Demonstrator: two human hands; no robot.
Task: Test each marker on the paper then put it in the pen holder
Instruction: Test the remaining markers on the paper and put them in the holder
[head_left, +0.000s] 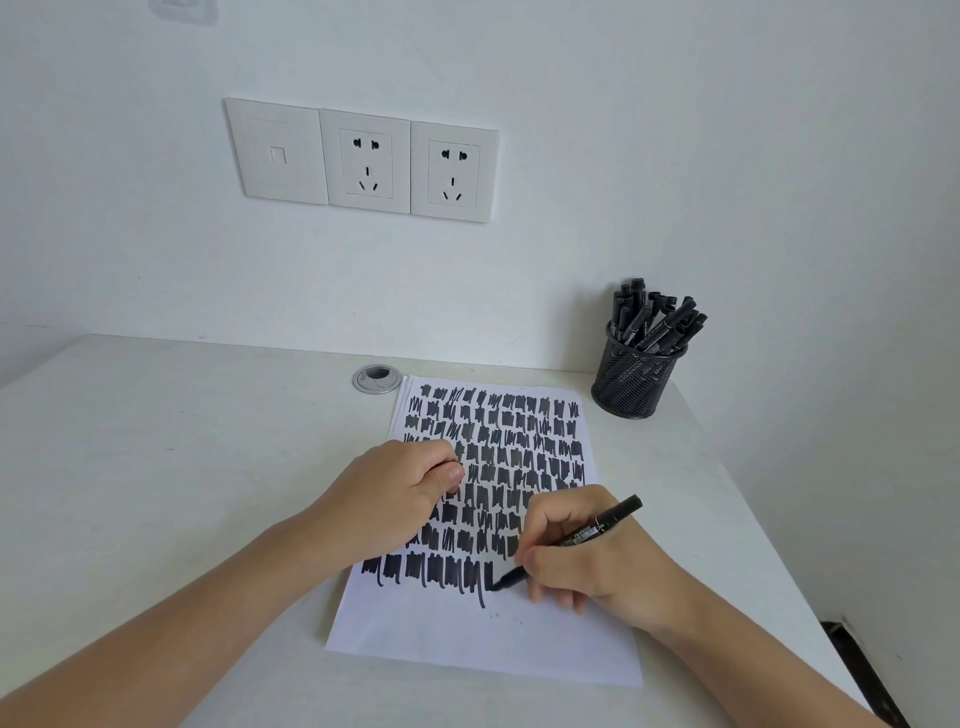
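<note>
A white sheet of paper (483, 639) lies on the desk, covered with rows of black scribbles. My right hand (587, 561) grips a black marker (597, 532) with its tip touching the paper at the end of the lowest row of scribbles. My left hand (400, 493) rests on the left part of the sheet, fingers curled into a fist with the thumb on top; nothing shows inside it. A black mesh pen holder (636, 382) stands at the back right of the desk, filled with several black markers (654, 319).
The white desk (156, 467) meets a white wall with a row of sockets (363, 161). A round grey cable grommet (377, 378) sits just behind the paper's top left corner. The desk's right edge (769, 545) runs close to my right forearm.
</note>
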